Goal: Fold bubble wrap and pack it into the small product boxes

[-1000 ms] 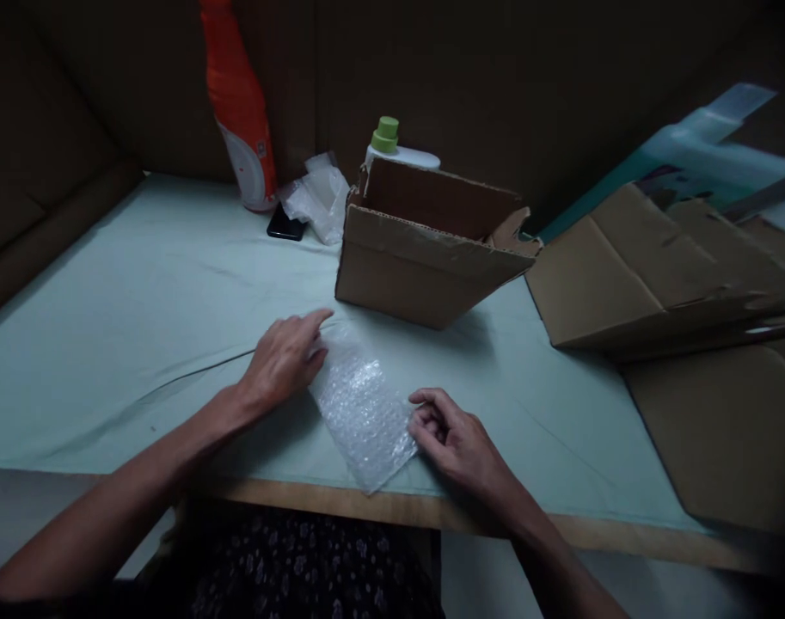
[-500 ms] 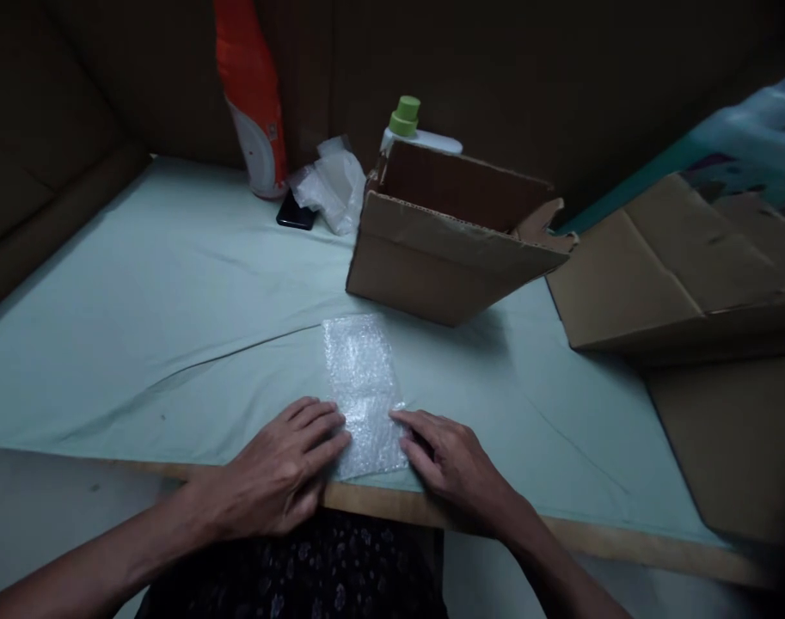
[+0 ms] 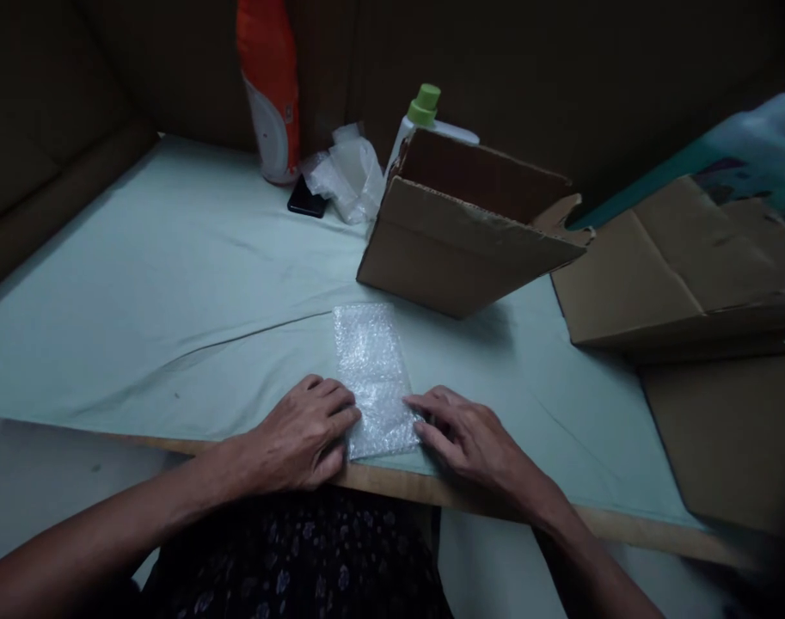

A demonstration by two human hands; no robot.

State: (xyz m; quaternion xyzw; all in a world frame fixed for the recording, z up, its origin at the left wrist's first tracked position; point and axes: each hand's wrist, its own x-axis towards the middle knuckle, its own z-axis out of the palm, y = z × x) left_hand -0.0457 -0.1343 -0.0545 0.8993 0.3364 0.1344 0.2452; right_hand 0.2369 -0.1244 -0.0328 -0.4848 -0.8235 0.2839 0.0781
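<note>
A strip of clear bubble wrap (image 3: 372, 370) lies flat on the pale green table cloth (image 3: 173, 284), its near end at the table's front edge. My left hand (image 3: 308, 430) rests on the cloth with its fingers lying on the strip's near left corner. My right hand (image 3: 466, 438) lies at the near right corner, fingers stretched flat against the wrap. Neither hand grips anything.
An open cardboard box (image 3: 463, 232) stands just behind the wrap. Flattened cardboard (image 3: 676, 266) is piled at the right. At the back stand an orange and white bottle (image 3: 271, 94), a green-capped white bottle (image 3: 421, 116), crumpled plastic (image 3: 346, 176) and a black phone (image 3: 305, 202).
My left hand came back from the strip's far end to its near left corner. The wrap has been turned from slanted to straight, and both hands now lie on its near end.
</note>
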